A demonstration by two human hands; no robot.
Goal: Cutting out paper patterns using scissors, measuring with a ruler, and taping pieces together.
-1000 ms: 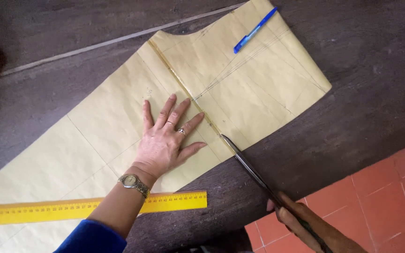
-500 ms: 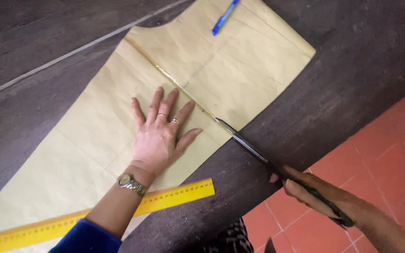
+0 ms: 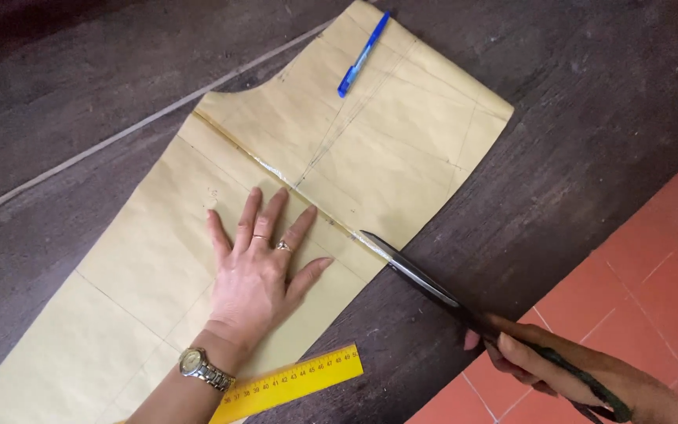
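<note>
A large yellowish paper pattern [image 3: 370, 149] lies on a dark wooden table [image 3: 574, 118]. My left hand [image 3: 256, 271] presses flat on the paper, fingers spread, with rings and a wristwatch. My right hand [image 3: 559, 369] grips the handles of long dark scissors [image 3: 425, 279]. The blades point up-left, their tip at the paper's near edge, on a taped seam line running across the pattern.
A blue pen [image 3: 363, 53] rests on the far end of the paper. A yellow ruler [image 3: 288, 385] lies near my left wrist at the table's front. Red floor tiles [image 3: 653, 290] show beyond the table edge at the right.
The view has shifted, so the paper sits more to the right. The scissors' tip has moved slightly further along the seam line. My left hand stays flat on the paper.
</note>
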